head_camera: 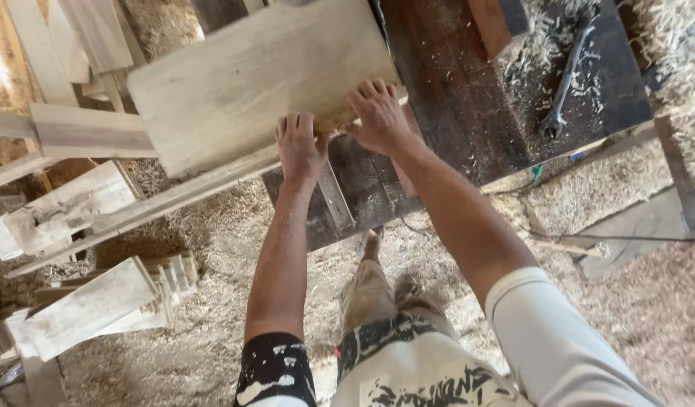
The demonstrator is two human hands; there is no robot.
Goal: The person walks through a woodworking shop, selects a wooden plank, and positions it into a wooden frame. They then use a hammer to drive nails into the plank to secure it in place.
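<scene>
Pale, raw timber fills the view: a broad flat wooden board (pixel 249 83) lies across the near-left corner of the dark stained tabletop (pixel 468 98), jutting well out over the floor, and we have both hands on its near edge. Our left hand (pixel 301 147) lies palm down at the board's edge, fingers stretched forward and slightly apart, its grip flat and spread, pinching nothing. Our right hand (pixel 380 117) sits just beside it, fingers fanned over the board's near corner, again a spread grip pressing on the wood; whether the thumb hooks under the edge we cannot tell. Under the left wrist a narrow grey metal strip (pixel 335 197) lies on the tabletop. Farther back a long dark metal spanner (pixel 564 79) rests among pale wood shavings (pixel 540 45), well apart from the hands, with a reddish-brown wooden block (pixel 494 22) near it. To the left, rough light wooden beams and offcuts (pixel 68 203) are stacked on the sawdust-covered floor (pixel 227 249)
</scene>
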